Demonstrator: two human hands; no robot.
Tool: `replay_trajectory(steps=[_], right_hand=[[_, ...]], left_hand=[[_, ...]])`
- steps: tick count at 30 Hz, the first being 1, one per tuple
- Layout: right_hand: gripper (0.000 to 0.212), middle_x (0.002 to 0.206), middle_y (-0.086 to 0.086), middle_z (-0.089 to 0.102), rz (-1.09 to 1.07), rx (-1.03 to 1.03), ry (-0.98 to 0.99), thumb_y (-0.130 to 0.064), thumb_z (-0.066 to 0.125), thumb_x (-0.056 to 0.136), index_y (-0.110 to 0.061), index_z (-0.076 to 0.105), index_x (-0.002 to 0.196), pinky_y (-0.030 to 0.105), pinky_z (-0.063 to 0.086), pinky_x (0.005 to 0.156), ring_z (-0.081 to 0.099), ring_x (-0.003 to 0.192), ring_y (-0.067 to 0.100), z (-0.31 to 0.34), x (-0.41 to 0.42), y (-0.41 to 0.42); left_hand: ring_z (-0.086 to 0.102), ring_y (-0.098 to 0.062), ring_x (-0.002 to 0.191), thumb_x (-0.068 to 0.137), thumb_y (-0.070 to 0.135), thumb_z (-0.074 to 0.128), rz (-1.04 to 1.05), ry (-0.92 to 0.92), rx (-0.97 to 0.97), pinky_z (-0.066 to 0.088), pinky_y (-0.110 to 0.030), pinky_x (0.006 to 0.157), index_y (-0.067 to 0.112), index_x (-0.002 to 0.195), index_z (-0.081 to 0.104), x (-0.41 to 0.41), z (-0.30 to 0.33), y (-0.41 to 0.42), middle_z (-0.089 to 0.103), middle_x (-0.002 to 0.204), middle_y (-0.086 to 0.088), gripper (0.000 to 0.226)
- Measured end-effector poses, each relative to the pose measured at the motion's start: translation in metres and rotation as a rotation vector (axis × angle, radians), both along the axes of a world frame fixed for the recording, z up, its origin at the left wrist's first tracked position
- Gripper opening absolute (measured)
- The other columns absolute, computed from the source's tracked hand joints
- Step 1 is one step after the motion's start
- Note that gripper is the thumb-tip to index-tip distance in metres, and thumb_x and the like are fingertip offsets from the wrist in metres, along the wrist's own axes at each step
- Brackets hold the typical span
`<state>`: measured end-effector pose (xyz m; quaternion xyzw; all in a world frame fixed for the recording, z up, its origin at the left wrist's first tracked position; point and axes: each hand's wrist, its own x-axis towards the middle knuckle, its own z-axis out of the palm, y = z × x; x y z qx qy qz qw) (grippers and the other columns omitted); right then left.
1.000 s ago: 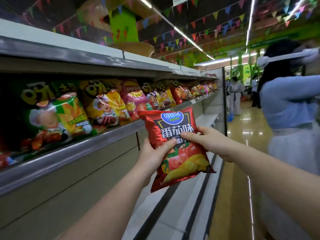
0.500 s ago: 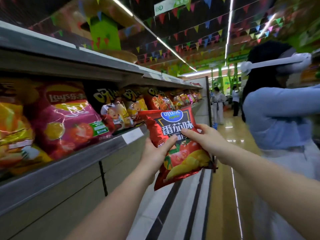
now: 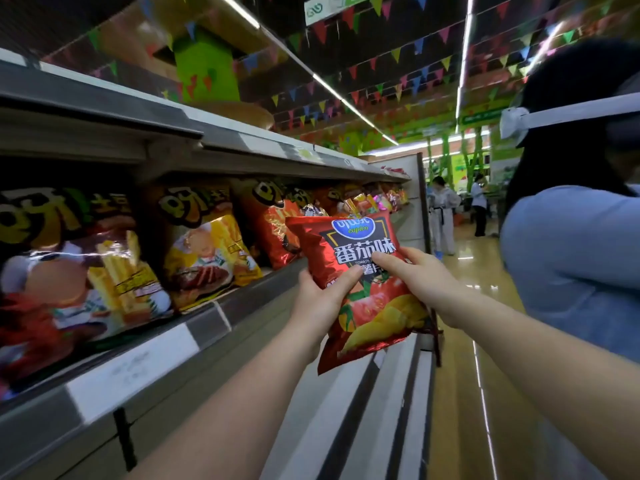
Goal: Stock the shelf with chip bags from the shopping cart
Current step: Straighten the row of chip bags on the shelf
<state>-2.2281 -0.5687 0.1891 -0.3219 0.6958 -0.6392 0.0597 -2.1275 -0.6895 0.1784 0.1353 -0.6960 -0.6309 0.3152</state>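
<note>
Both hands hold a glossy red foil chip bag (image 3: 360, 271) in the air, just off the front edge of the grey metal shelf (image 3: 207, 315).

The left hand (image 3: 320, 299) reaches up from below, forearm slanting toward the shelf, thumb curled over the bag's front and fingers hidden behind its left edge. The right hand (image 3: 420, 277) comes in from the right with the arm nearly straight, thumb pressed across the printed front and fingers wrapped behind the right edge, so each grip is closed on the bag. The bag stands upright, slightly tilted, beside the row of orange and yellow snack bags (image 3: 207, 258) lining the shelf.
</note>
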Motion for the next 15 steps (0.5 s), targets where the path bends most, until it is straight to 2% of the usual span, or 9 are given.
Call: replay_trajectory(steps=[4,8,10,12,14,15], right_hand=[[0.049,0.105,0.003,0.069,0.034,-0.008,-0.009,-0.047,0.066,0.079,-0.018,0.059,0.118,0.043,0.051,0.092,0.068,0.092,0.022,0.003,-0.069,-0.011],[0.053,0.112,0.003,0.066,0.035,0.003,0.016,-0.053,0.062,0.080,-0.018,0.058,0.121,0.040,0.049,0.096,0.064,0.098,0.021,0.016,-0.124,-0.027],[0.052,0.112,0.002,0.064,0.020,0.001,0.017,-0.055,0.060,0.081,-0.018,0.058,0.118,0.037,0.048,0.095,0.062,0.099,0.021,0.021,-0.146,-0.038],[0.045,0.108,0.002,0.065,0.022,-0.001,0.005,-0.058,0.060,0.079,-0.022,0.061,0.106,0.034,0.048,0.091,0.063,0.095,0.020,0.025,-0.167,-0.050],[0.048,0.105,0.002,0.067,0.016,-0.018,-0.016,-0.063,0.063,0.073,-0.023,0.063,0.099,0.037,0.049,0.092,0.064,0.093,0.021,0.029,-0.188,-0.062],[0.054,0.104,0.001,0.067,0.006,-0.017,-0.018,-0.065,0.064,0.069,-0.022,0.064,0.102,0.036,0.050,0.092,0.064,0.093,0.021,0.032,-0.197,-0.069]], left_hand=[[0.068,-0.020,0.094,0.081,0.031,0.073,0.029,-0.009,0.014,0.053,-0.026,0.068,0.020,0.131,0.045,-0.063,0.004,-0.005,0.066,0.116,-0.004,0.059],[0.065,-0.018,0.100,0.079,0.027,0.075,0.091,0.019,-0.027,0.052,-0.032,0.084,0.020,0.128,0.046,-0.114,0.013,-0.009,0.065,0.116,0.001,0.058],[0.065,-0.019,0.103,0.067,0.037,0.080,0.131,0.012,-0.047,0.050,-0.038,0.094,0.022,0.129,0.045,-0.132,0.021,-0.009,0.065,0.116,0.002,0.072],[0.065,-0.021,0.104,0.045,0.053,0.077,0.179,0.002,-0.065,0.050,-0.042,0.096,0.024,0.132,0.044,-0.150,0.029,-0.013,0.065,0.118,0.003,0.097],[0.065,-0.022,0.103,0.036,0.057,0.072,0.186,0.015,-0.070,0.052,-0.042,0.094,0.024,0.132,0.044,-0.167,0.034,-0.019,0.065,0.118,0.001,0.105],[0.066,-0.022,0.102,0.036,0.055,0.071,0.196,0.018,-0.078,0.052,-0.042,0.093,0.023,0.131,0.045,-0.177,0.036,-0.025,0.065,0.118,-0.001,0.103]])
